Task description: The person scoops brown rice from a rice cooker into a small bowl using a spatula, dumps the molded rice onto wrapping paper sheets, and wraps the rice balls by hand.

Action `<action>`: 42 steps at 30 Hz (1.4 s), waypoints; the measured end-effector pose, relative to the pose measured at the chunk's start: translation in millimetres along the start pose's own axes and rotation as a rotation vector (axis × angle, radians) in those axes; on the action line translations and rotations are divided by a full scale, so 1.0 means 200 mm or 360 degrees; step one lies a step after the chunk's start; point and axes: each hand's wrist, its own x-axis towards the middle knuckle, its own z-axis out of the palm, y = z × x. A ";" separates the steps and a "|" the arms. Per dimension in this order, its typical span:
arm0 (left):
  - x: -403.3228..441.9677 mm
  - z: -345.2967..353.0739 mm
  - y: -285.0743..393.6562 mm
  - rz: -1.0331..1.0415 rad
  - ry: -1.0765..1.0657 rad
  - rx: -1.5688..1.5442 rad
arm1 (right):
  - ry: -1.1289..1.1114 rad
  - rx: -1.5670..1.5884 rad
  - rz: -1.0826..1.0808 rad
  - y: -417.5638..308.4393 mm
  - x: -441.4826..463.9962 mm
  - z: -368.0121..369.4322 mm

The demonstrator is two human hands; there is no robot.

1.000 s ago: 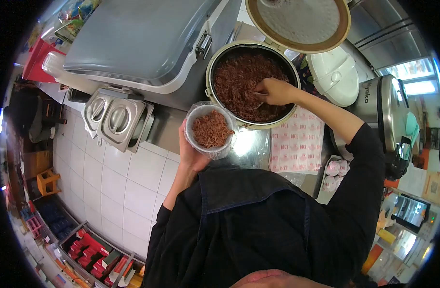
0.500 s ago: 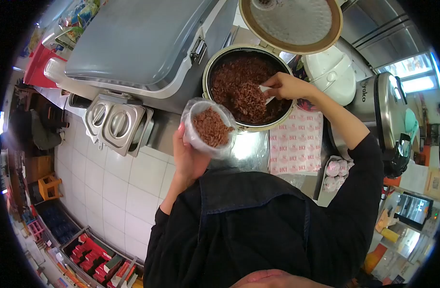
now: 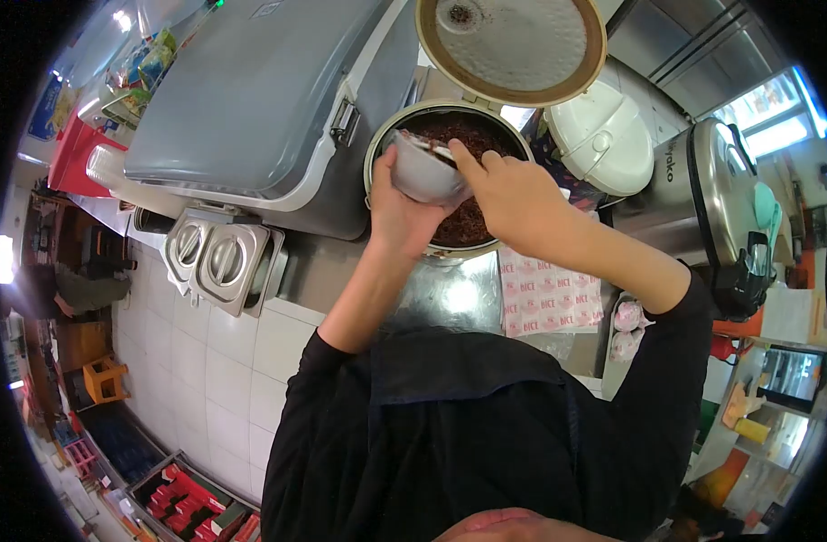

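My left hand (image 3: 403,217) is wrapped round a plastic-lined bowl (image 3: 422,172), tilted over the open rice cooker (image 3: 378,144). Dark reddish-brown rice (image 3: 468,221) lies in the cooker, and some shows at the bowl's mouth. My right hand (image 3: 513,194) is closed on a white scoop (image 3: 442,150), whose end meets the bowl's opening. The fingers hide most of the scoop.
A big grey box (image 3: 251,99) stands left of the cooker, whose lid (image 3: 513,45) is raised behind it. Printed paper sheets (image 3: 549,294), a white lidded pot (image 3: 599,140) and a steel cooker (image 3: 680,185) are on the right. Steel lidded pans (image 3: 224,257) sit at left.
My left hand has lifted the bowl up over the cooker and tilted it. My right hand has brought the scoop out of the rice to the bowl. The view has shifted slightly.
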 end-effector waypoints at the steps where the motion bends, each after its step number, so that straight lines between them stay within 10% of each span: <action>1: 0.00 0.00 0.00 -0.0055 -0.0030 -0.0125 | 0.0016 -0.0075 -0.0074 -0.01 -0.02 -0.02; 10: 0.02 -0.09 0.04 -0.0190 -0.0073 -0.0302 | -0.0023 0.0159 0.0146 0.22 0.03 -0.25; 15: 0.03 -0.11 0.04 -0.0340 -0.0141 -0.0537 | -0.0474 0.1340 0.0416 0.36 0.14 -0.11; 16: 0.03 -0.11 0.04 -0.0376 -0.0147 -0.0570 | -0.0075 0.1078 0.0177 0.35 0.12 0.03; 22: 0.04 -0.16 0.00 -0.0326 -0.0170 -0.0368 | -0.0184 0.0813 0.0235 0.28 0.15 0.16; 28: -0.01 -0.14 0.00 -0.0191 -0.0078 -0.0193 | -0.0704 0.1970 0.0583 0.39 0.06 -0.08; 33: 0.00 -0.09 -0.01 -0.0055 -0.0038 -0.0076 | 0.0080 0.1388 -0.0072 0.26 -0.03 -0.02; 42: -0.03 -0.06 -0.03 -0.0086 0.0093 0.0121 | -0.0505 0.1309 0.0208 0.18 -0.08 0.04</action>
